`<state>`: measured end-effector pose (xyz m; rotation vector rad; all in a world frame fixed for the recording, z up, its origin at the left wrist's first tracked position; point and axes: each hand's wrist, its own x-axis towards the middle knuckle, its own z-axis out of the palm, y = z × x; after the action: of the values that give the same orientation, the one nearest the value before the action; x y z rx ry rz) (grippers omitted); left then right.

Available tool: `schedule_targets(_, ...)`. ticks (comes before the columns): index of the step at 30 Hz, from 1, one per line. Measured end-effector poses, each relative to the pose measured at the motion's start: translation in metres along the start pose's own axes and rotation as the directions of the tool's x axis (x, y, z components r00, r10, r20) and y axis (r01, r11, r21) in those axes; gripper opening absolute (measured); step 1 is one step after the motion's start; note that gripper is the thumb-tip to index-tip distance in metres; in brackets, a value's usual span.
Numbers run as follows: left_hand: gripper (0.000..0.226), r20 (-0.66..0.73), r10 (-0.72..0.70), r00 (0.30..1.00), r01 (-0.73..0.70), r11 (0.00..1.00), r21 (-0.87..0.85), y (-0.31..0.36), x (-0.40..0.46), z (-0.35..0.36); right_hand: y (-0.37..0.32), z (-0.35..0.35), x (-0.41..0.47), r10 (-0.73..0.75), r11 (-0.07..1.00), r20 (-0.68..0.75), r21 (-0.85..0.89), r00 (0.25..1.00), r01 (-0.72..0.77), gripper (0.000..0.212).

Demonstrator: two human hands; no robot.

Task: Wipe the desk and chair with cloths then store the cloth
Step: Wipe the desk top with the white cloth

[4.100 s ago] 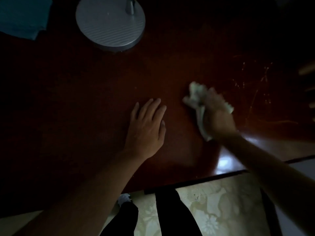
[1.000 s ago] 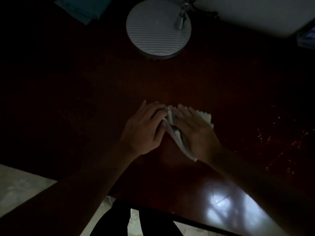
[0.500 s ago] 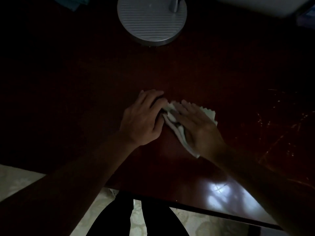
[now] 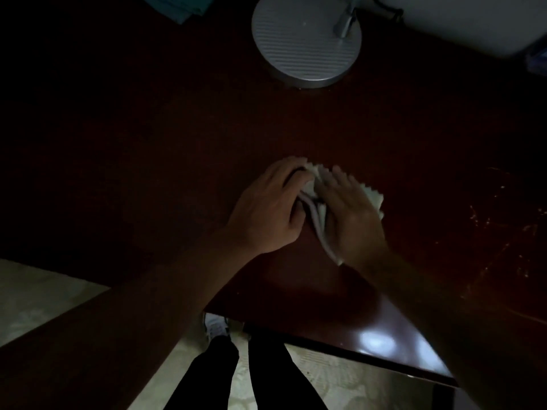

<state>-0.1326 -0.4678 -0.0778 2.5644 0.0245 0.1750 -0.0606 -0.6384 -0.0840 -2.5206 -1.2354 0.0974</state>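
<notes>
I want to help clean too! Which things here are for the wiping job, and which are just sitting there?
For the job: white cloth, left hand and right hand on it, dark wooden desk.

Just sitting there: round grey lamp base, folded teal cloth at the far edge.

Pale folded cloth (image 4: 321,216) is lying mid-desk on dark reddish wooden desk (image 4: 177,143); round grey ribbed lamp base (image 4: 305,42) is sitting near far edge.

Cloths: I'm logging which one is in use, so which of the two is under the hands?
The white cloth, pressed between both hands mid-desk; the teal cloth lies untouched at the far edge.
</notes>
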Motion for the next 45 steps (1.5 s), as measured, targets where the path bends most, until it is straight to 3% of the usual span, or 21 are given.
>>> schedule_targets(6,0.039,-0.022,-0.037,0.999,0.039,0.989,0.142,-0.047,-0.051,-0.027,0.026,0.000,0.120,0.229,0.972,-0.037,-0.046,0.973,-0.231,0.047)
schedule_targets(11,0.041,-0.058,-0.050,0.997,0.058,0.987,0.152,-0.052,-0.055,-0.027,-0.052,0.024,0.050,-0.069,0.997,0.052,0.019,0.996,0.069,0.042)
schedule_targets(14,0.043,-0.037,-0.046,0.998,0.052,0.984,0.168,-0.051,-0.057,-0.028,-0.050,0.010,-0.007,-0.123,0.992,0.130,0.018,0.984,0.121,0.043)
schedule_targets(15,0.043,-0.036,-0.046,0.998,0.052,0.983,0.176,-0.051,-0.057,-0.029,-0.034,0.004,-0.009,-0.090,0.995,0.103,-0.025,0.991,0.093,0.041)
schedule_targets(18,0.042,-0.053,-0.043,0.998,0.052,0.983,0.175,-0.050,-0.057,-0.028,0.005,-0.011,0.011,0.196,0.977,0.036,-0.093,0.980,-0.192,0.046)
schedule_targets(21,0.041,-0.065,-0.031,0.997,0.042,0.984,0.175,-0.051,-0.057,-0.028,-0.023,0.000,0.009,0.354,0.934,-0.011,-0.047,0.935,-0.354,0.052)
schedule_targets(26,0.043,-0.039,-0.026,0.999,0.034,0.977,0.209,-0.052,-0.057,-0.028,-0.139,0.046,-0.062,0.143,0.989,-0.003,0.034,0.990,-0.143,0.047)
schedule_targets(29,0.040,-0.042,-0.035,0.998,0.043,0.981,0.187,-0.051,-0.057,-0.028,-0.139,0.045,-0.062,0.048,0.999,-0.017,-0.014,0.999,-0.048,0.047)
schedule_targets(31,0.038,-0.046,-0.040,0.998,0.048,0.982,0.182,-0.052,-0.057,-0.028,-0.111,0.037,-0.045,0.129,0.990,-0.046,-0.054,0.991,-0.131,0.039)
schedule_targets(34,0.035,-0.044,-0.050,0.998,0.057,0.984,0.167,-0.052,-0.057,-0.028,-0.085,0.026,-0.022,0.383,0.919,-0.098,-0.063,0.918,-0.390,0.046)
schedule_targets(35,0.035,-0.038,-0.051,0.998,0.056,0.987,0.151,-0.051,-0.058,-0.030,-0.093,0.029,-0.021,0.405,0.908,-0.111,-0.065,0.908,-0.413,0.047)
schedule_targets(40,0.036,-0.065,-0.082,0.994,0.085,0.995,0.043,-0.051,-0.091,-0.043,-0.169,0.063,-0.056,0.163,0.981,-0.009,-0.105,0.987,-0.163,0.046)
schedule_targets(45,0.037,-0.114,-0.084,0.990,0.097,0.989,0.109,-0.084,-0.159,-0.066,-0.153,0.059,-0.030,0.038,0.992,0.054,-0.126,0.998,-0.031,0.047)
